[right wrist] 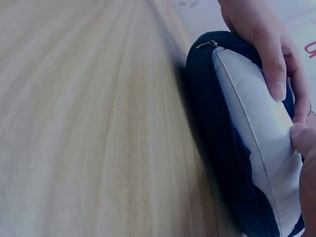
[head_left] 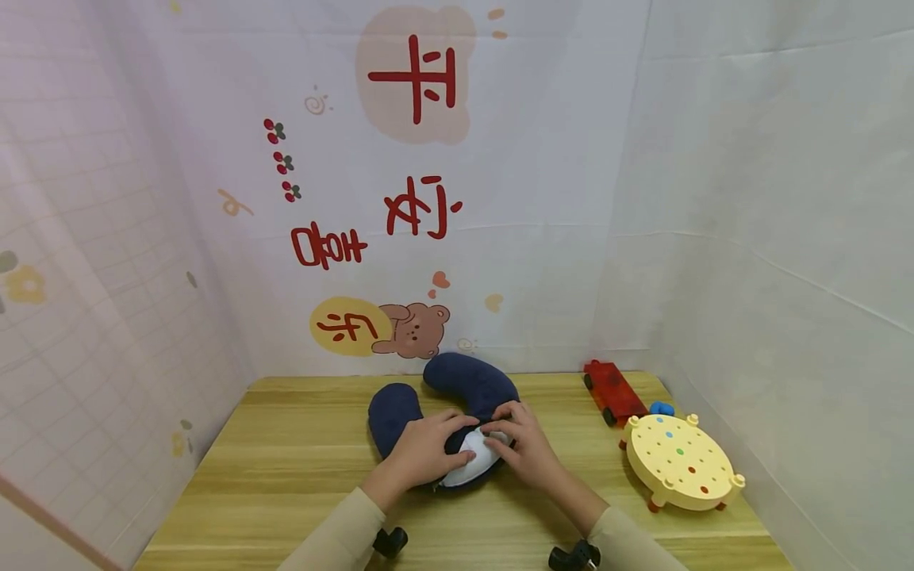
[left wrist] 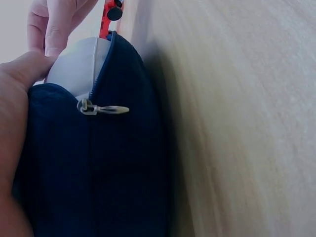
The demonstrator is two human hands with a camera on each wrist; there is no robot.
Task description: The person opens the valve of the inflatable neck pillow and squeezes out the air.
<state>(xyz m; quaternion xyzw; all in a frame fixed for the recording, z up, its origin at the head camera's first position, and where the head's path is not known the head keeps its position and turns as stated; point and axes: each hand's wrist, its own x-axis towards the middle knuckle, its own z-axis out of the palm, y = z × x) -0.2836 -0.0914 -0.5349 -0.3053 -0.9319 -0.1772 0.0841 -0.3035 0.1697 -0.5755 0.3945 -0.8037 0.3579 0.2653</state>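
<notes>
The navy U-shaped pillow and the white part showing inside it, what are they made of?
The navy U-shaped pillow looks like soft matte fabric, dented under both hands, with a metal-looking zip pull. The white inner cushion seems smooth woven cloth with a sewn seam, probably stuffed.

Neck pillows: one, navy blue [head_left: 457, 396], U-shaped, with a white inner cushion [head_left: 467, 468] showing through its opened cover.
Zipper pulls: one [left wrist: 103, 108], on the pillow cover.
Hands: two, a left hand [head_left: 428, 448] and a right hand [head_left: 524, 444], both on the pillow.
Toy vehicles: one, red with black wheels [head_left: 614, 392].
Yellow round peg boards: one [head_left: 678, 460], with coloured dots.
Small blue pieces: one [head_left: 662, 408], behind the board.
Tables: one, wooden [head_left: 286, 460].
</notes>
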